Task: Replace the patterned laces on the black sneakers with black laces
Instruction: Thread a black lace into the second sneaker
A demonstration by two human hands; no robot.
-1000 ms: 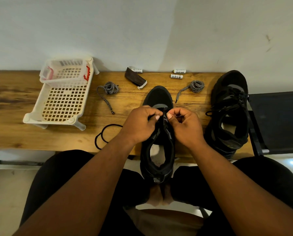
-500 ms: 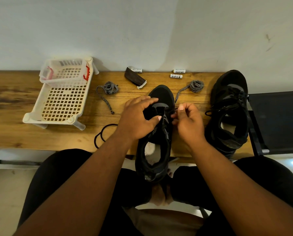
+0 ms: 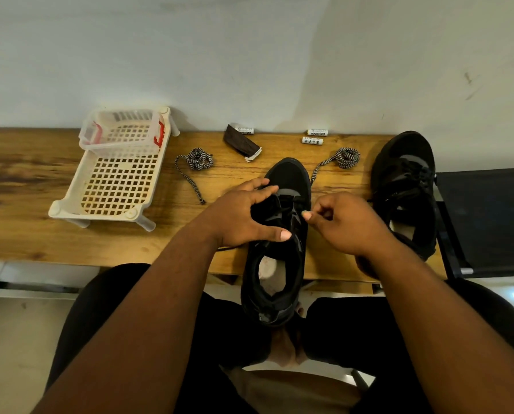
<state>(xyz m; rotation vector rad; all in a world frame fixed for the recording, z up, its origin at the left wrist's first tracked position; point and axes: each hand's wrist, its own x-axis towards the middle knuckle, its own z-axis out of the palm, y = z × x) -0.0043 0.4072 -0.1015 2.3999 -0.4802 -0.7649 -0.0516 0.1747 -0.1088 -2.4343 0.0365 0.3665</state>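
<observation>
A black sneaker [image 3: 287, 174] lies toe-away across the wooden table's [image 3: 25, 234] front edge, with its heel over my lap. My left hand [image 3: 241, 213] grips its left side, thumb across the tongue and fingers toward the toe. My right hand [image 3: 344, 224] is pinched shut by the right eyelets, apparently on a thin black lace that I can barely make out. A short stretch of black lace [image 3: 229, 248] shows under my left wrist. Two coiled patterned laces [image 3: 196, 158] [image 3: 347, 156] lie loose on the table. A second black sneaker [image 3: 405, 186] with black laces stands at the right.
A white lattice basket [image 3: 115, 186] holding a clear box [image 3: 121, 135] sits at the left. Three small white batteries [image 3: 317, 132] and a dark folded item [image 3: 241, 143] lie along the wall. A black seat [image 3: 488, 219] adjoins the table's right end.
My hands have parted from the middle of the tongue. The left spread over the shoe's left side; the right drew away to the right. The sneaker slid slightly further onto the table.
</observation>
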